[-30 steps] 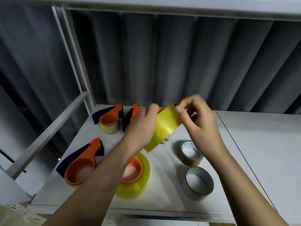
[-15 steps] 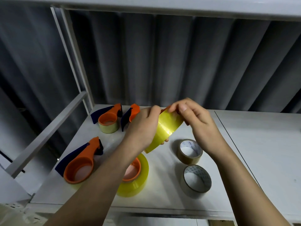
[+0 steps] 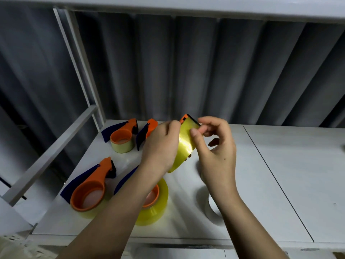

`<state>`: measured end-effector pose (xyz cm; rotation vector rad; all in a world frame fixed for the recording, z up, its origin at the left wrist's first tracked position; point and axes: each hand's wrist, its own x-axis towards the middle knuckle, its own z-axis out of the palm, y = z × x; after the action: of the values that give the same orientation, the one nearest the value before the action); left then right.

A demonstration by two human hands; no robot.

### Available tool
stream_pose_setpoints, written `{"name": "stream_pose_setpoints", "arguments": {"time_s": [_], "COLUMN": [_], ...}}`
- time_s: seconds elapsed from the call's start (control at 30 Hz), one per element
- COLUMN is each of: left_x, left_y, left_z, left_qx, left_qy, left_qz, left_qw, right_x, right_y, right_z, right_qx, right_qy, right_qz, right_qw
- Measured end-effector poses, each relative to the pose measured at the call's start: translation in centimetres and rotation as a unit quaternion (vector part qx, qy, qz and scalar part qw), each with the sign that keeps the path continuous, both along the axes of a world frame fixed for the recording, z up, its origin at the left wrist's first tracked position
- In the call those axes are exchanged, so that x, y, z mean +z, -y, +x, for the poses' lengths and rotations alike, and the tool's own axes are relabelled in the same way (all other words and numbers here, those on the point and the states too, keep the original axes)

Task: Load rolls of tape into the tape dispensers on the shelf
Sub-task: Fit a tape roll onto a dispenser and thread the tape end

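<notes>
Above the white shelf (image 3: 280, 184) my left hand (image 3: 160, 146) grips an orange tape dispenser loaded with a yellow tape roll (image 3: 184, 144), held on edge; the orange dispenser tip (image 3: 183, 118) sticks out above the roll. My right hand (image 3: 214, 148) presses its thumb on the roll's outer face near the top, the other fingers loosely curled behind it. Loaded orange-and-blue dispensers lie on the shelf at front left (image 3: 89, 189), front middle (image 3: 153, 202) under my left forearm, and back left (image 3: 121, 137). Another dispenser (image 3: 147, 131) is partly hidden behind my left hand.
A loose tape roll (image 3: 211, 208) lies on the shelf, partly hidden under my right wrist. A grey rail (image 3: 52, 152) and upright post (image 3: 80, 66) bound the shelf's left side. A corrugated grey wall stands behind. A seam (image 3: 276, 180) divides the shelf surface.
The held dispenser has turned more upright, its orange tip now showing above the roll. My right thumb slid onto the roll's face, and my right wrist now covers one loose roll.
</notes>
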<state>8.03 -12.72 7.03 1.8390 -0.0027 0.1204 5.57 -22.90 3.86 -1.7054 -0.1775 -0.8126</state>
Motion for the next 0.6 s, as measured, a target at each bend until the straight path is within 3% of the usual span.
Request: {"name": "stream_pose_setpoints", "arguments": {"time_s": [0.2, 0.4, 0.6], "left_x": [0.0, -0.1, -0.9], "left_y": [0.3, 0.9, 1.3], "left_z": [-0.3, -0.7, -0.7], "left_qx": [0.036, 0.063, 0.051], "left_qy": [0.047, 0.083, 0.137], "left_qz": [0.023, 0.052, 0.075], "left_qw": [0.998, 0.993, 0.986], "right_x": [-1.1, -1.2, -1.0], "right_y": [-0.4, -0.3, -0.7], "right_z": [0.1, 0.4, 0.4], "right_qx": [-0.112, -0.209, -0.198], "right_qy": [-0.008, 0.056, 0.11], "right_qz": [-0.022, -0.131, -0.08], "right_qw": [0.993, 0.967, 0.971]}}
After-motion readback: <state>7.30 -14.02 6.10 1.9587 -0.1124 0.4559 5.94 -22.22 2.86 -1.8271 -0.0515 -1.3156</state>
